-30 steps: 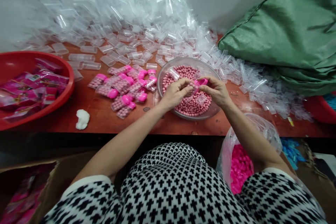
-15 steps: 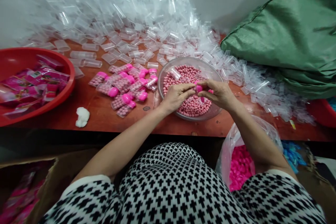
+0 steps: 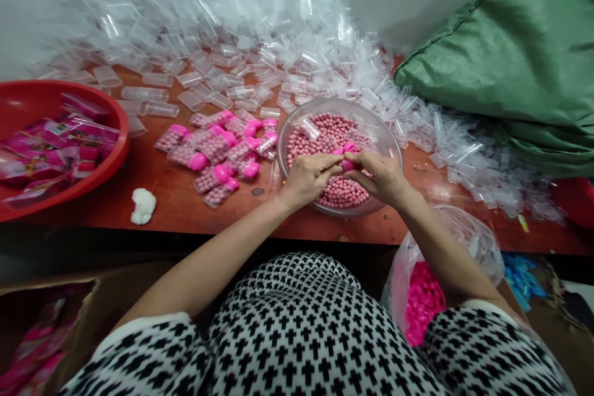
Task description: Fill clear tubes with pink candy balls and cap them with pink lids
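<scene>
Both my hands meet over the metal-rimmed bowl (image 3: pixel 341 210) of small pink beads (image 3: pixel 341 193). My left hand (image 3: pixel 310 178) is closed, its fingertips pinched at a bright pink plastic cap (image 3: pixel 348 164). From the other side, my right hand (image 3: pixel 380 178) grips the same cap between thumb and fingers. Whether a clear bottle sits under the cap is hidden by my fingers. More pink plastic (image 3: pixel 349 146) shows just beyond the fingertips. A clear tube (image 3: pixel 310 129) lies on the beads. Left of the bowl are several bead-filled clear bottles (image 3: pixel 214 147) with pink caps.
Empty clear tubes (image 3: pixel 223 83) are heaped along the wall. A red basin (image 3: pixel 123 145) of pink packets stands left, near a white lump (image 3: pixel 143 206). A green sack (image 3: pixel 505 68) bulges at right. Below the table edge hangs a plastic bag (image 3: pixel 394 272) of pink caps (image 3: pixel 423 303).
My hands have drawn closer together around the pink cap, and my right hand has shifted slightly down. The view has moved a little; the bottles and bowl stay in place.
</scene>
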`<state>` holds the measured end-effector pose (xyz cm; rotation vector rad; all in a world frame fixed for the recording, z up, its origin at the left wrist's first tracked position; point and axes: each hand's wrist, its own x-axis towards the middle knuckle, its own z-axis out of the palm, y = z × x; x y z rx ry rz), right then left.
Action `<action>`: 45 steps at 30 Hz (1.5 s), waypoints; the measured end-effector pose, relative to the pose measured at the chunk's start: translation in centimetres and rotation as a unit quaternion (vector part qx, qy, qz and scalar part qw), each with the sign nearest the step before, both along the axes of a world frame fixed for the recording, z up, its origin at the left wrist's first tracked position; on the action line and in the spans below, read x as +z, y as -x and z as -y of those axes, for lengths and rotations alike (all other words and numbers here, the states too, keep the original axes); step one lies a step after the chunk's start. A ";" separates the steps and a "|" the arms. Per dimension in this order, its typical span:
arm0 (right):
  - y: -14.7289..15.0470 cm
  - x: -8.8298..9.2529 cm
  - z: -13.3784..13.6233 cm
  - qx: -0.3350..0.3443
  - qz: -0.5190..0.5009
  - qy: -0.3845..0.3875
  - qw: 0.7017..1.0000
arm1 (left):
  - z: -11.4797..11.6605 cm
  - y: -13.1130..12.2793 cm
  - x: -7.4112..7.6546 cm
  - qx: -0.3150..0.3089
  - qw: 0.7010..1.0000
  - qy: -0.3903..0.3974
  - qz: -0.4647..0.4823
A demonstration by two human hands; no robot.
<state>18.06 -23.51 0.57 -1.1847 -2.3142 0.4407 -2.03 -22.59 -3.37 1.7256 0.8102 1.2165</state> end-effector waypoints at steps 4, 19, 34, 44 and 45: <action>0.2 0.1 0.0 -0.068 -0.169 0.109 0.977 | -0.7 -0.1 0.1 -0.021 0.987 0.132 0.087; 0.5 -0.1 -0.4 -0.033 -0.397 0.462 0.792 | -1.2 0.1 -0.6 -0.025 0.993 0.069 0.089; 3.3 -0.7 -1.9 -0.098 -0.390 0.441 0.803 | -1.3 -0.3 -0.2 0.011 0.987 0.066 0.145; 1.9 -1.0 -2.5 -0.108 0.125 0.127 0.978 | -7.5 12.0 -1.9 0.276 0.959 0.031 0.055; 2.4 -1.4 -2.3 -0.114 0.178 0.107 0.971 | -8.1 13.1 -2.5 0.289 0.957 0.027 0.021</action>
